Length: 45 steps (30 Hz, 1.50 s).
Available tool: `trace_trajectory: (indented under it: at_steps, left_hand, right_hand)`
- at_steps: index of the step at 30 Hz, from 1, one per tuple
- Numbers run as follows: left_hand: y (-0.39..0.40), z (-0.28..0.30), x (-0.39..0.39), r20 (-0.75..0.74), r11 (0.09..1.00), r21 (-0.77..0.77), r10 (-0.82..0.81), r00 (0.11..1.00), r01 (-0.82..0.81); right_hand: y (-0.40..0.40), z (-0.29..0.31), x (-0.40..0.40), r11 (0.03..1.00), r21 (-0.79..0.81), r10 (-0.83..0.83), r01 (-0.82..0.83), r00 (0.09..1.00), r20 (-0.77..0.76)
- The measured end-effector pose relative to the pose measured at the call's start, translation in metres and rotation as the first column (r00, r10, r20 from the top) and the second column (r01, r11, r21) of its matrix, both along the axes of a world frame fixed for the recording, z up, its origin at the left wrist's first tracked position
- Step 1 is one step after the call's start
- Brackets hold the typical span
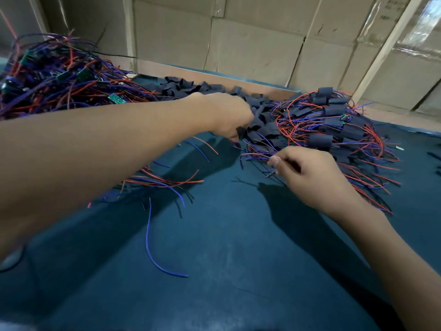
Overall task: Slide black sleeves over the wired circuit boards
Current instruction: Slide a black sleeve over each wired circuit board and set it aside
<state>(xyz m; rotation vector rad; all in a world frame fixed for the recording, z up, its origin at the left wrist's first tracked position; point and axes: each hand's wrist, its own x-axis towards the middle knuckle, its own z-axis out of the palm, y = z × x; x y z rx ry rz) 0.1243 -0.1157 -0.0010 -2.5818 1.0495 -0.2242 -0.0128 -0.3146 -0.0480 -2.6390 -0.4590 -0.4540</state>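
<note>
**Picking a sleeve while the wires wait**

The black sleeves lie heaped at the back of the counter, between the bare wired boards and the sleeved ones. They look light, soft and floppy, best pinched at an open end. The left hand curls around one sleeve. The right hand pinches thin, springy wires near their ends.

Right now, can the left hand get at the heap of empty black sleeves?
Probably yes: the left hand already lies at the near edge of the heap of black sleeves, its fingers on one sleeve, and nothing lies between them.
</note>
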Motion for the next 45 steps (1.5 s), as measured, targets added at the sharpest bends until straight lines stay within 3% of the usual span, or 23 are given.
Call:
trace_trajectory:
  at_steps: [3,7,9,14,22,28,30,36,45]
  left_hand:
    - [0.032,-0.008,-0.036,-0.135,0.918,-0.395,-0.017,0.991,-0.038]
    - [0.073,-0.041,-0.113,-0.275,0.559,-0.808,-0.078,0.958,-0.186]
    - [0.081,-0.055,-0.139,-0.284,0.429,-0.879,-0.125,0.951,-0.207]
    - [0.077,-0.062,-0.153,-0.275,0.273,-0.936,-0.175,0.946,-0.222]
    - [0.075,-0.071,-0.152,-0.196,0.266,-0.955,-0.233,0.953,-0.131]
    - [0.075,-0.066,-0.152,-0.140,0.184,-0.978,-0.210,0.968,-0.101]
    - [0.076,-0.066,-0.153,-0.110,0.204,-0.977,-0.213,0.971,-0.065]
    - [0.080,-0.070,-0.148,0.103,0.380,-0.912,-0.158,0.982,0.157]
    - [0.082,-0.072,-0.146,0.169,0.404,-0.890,-0.141,0.975,0.213]
  right_hand:
    - [0.001,0.000,-0.001,0.984,0.181,-0.003,0.000,1.000,0.018]
    - [0.014,0.004,-0.011,0.910,0.410,0.028,-0.066,0.995,0.098]
    - [0.025,0.006,-0.018,0.867,0.478,0.083,-0.137,0.988,0.133]
    - [0.041,0.006,-0.029,0.878,0.409,0.146,-0.250,0.952,0.269]
    - [0.043,0.006,-0.033,0.827,0.489,0.221,-0.278,0.960,0.173]
    - [0.045,0.011,-0.037,0.752,0.595,0.237,-0.283,0.959,0.156]
    - [0.047,0.011,-0.039,0.766,0.582,0.251,-0.274,0.960,0.121]
    - [0.053,0.012,-0.040,0.812,0.551,0.208,-0.193,0.977,0.036]
    - [0.054,0.013,-0.038,0.799,0.590,0.118,-0.116,0.992,0.035]
